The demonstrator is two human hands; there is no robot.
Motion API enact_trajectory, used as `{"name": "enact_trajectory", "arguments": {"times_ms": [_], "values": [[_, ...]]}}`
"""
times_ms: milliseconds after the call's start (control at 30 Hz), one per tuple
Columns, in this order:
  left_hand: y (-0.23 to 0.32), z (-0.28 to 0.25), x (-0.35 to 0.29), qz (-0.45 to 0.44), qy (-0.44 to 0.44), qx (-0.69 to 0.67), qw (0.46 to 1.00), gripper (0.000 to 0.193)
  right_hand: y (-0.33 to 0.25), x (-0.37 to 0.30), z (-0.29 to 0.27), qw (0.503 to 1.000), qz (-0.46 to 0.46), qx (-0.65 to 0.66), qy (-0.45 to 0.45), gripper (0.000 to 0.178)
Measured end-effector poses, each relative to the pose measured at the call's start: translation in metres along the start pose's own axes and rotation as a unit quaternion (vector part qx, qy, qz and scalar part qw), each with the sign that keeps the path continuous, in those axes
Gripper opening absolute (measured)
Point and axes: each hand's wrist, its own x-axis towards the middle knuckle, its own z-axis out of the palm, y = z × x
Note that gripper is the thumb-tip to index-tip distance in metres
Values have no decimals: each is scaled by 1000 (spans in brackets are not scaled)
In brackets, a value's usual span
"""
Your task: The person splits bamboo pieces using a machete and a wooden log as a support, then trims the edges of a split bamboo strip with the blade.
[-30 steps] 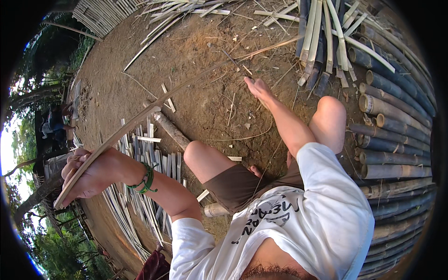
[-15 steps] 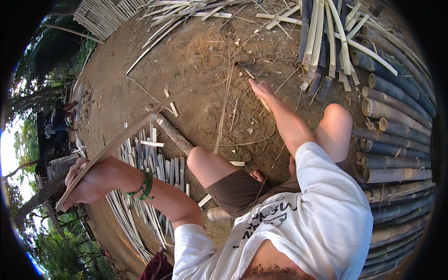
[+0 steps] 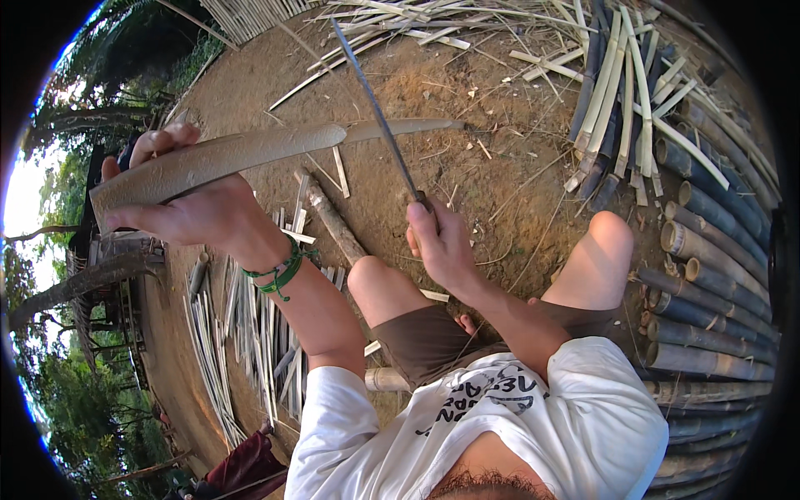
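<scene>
My left hand [image 3: 218, 215], with a green cord bracelet at its wrist, is closed around the near end of a long split bamboo strip [image 3: 242, 154]. The strip reaches rightward, thinning toward its far end over the bare ground. In my right hand [image 3: 442, 246] is the handle of a machete [image 3: 372, 102], its long narrow dark blade pointing up and away to the left. The blade crosses in front of the strip; whether the two touch I cannot tell. Most of the handle is hidden by my fingers.
A wooden pole [image 3: 335, 218] lies on the dirt beyond my left knee. Split bamboo strips [image 3: 250, 333] are piled at left, more [image 3: 617, 100] at the far right. Whole bamboo poles [image 3: 708, 302] are stacked on the right. A dark red cloth [image 3: 246, 467] lies at lower left.
My right hand has come up and leftward, bringing the machete from near the ground across the strip. My left hand has moved up and away, swinging the strip more level.
</scene>
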Motion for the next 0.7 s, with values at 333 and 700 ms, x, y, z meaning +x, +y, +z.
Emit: {"name": "enact_trajectory", "arguments": {"times_ms": [333, 700], "values": [[27, 6, -33, -81, -36, -34, 995, 68, -54, -8, 18, 988, -77, -113, -67, 43], [33, -6, -46, -89, -81, -185, 975, 67, -32, -15, -6, 975, -90, -194, -55, 42]]}}
